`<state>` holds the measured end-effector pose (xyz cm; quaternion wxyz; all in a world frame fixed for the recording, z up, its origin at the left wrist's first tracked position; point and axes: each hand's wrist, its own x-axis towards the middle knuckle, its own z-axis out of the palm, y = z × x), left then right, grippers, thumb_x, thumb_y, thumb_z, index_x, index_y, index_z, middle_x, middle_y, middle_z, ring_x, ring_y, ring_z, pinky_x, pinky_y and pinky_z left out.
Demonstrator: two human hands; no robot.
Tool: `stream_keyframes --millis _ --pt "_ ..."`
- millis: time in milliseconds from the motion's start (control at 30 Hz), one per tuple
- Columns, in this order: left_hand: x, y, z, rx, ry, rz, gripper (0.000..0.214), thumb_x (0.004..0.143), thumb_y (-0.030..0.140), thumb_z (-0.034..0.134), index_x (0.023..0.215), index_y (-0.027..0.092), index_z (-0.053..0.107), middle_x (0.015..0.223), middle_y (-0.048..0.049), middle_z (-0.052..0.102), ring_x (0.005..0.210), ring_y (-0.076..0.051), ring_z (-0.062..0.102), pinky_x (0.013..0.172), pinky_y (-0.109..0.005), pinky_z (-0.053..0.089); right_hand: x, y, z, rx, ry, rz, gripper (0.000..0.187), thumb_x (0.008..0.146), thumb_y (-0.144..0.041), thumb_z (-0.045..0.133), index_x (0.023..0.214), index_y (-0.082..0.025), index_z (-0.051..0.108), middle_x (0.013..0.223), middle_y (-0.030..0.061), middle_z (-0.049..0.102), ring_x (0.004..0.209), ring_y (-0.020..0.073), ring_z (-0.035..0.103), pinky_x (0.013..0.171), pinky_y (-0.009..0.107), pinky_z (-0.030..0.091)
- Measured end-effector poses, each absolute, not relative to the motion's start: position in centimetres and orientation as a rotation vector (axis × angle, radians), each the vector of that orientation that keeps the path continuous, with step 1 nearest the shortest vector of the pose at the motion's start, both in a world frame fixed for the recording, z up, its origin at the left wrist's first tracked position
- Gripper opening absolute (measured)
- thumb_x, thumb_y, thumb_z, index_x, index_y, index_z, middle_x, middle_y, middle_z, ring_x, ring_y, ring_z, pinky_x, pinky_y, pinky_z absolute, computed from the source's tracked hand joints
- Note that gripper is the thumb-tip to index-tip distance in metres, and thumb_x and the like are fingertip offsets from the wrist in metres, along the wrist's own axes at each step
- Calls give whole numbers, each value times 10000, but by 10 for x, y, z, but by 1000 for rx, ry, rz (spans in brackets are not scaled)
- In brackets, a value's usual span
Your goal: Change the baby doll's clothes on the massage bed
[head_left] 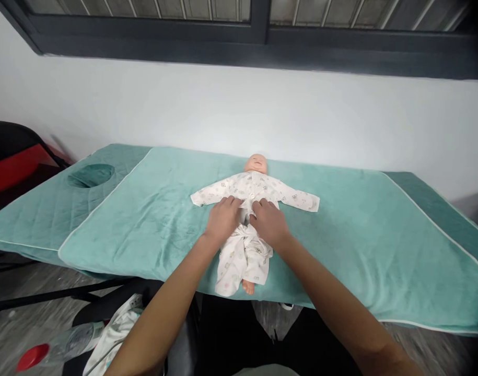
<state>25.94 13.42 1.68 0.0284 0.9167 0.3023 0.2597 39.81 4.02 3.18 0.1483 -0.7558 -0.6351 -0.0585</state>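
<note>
A baby doll point(256, 163) lies on its back on the teal-covered bed, its head toward the wall. It wears a white printed long-sleeved shirt point(297, 197) with both sleeves spread wide, and matching white printed pants point(233, 263). One bare foot point(248, 286) shows below a pant leg. At the doll's waist, my left hand point(225, 216) has its curled fingers on the left side of the shirt's lower front. My right hand point(269, 222) pinches the other side of the shirt front, just below a button. The gathered cloth between the hands is partly hidden by my fingers.
The teal bed point(364, 235) runs along a white wall under a dark window frame point(258, 31). Its left end has a face hole point(92, 176). Chairs point(11, 156) stand at the left; a clear bottle with a red cap point(33, 357) and white cloth point(115, 329) lie at lower left.
</note>
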Motion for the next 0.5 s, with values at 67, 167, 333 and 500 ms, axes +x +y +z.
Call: stream_keyframes --millis 67,167,333,500 --pt "254 141 15 2609 982 933 214 925 181 423 1055 170 592 1032 -92 632 955 -237 570 788 -338 400 401 42 32 -2128 -1799 -86 112 924 -220 431 891 -168 524 950 87 573 837 200 519 626 297 331" --pt "246 155 10 2276 1052 1042 146 897 209 465 951 171 596 943 -67 650 874 -206 581 772 -310 398 415 39 30 -1920 -1517 173 108 874 -262 478 810 -178 503 801 31 565 721 156 498 639 281 346" --pt "235 182 -4 1893 1237 1148 123 863 276 526 895 172 582 855 -35 622 776 -168 555 744 -289 402 452 27 25 -1651 -935 239 115 799 -294 526 789 -181 517 693 -12 518 643 125 465 621 258 372" --pt "227 197 -19 1736 1355 1203 95 854 217 503 923 162 539 900 -53 603 797 -172 558 751 -307 442 483 14 9 -1672 -750 233 149 765 -321 580 777 -181 531 643 -31 490 597 120 439 556 253 351"
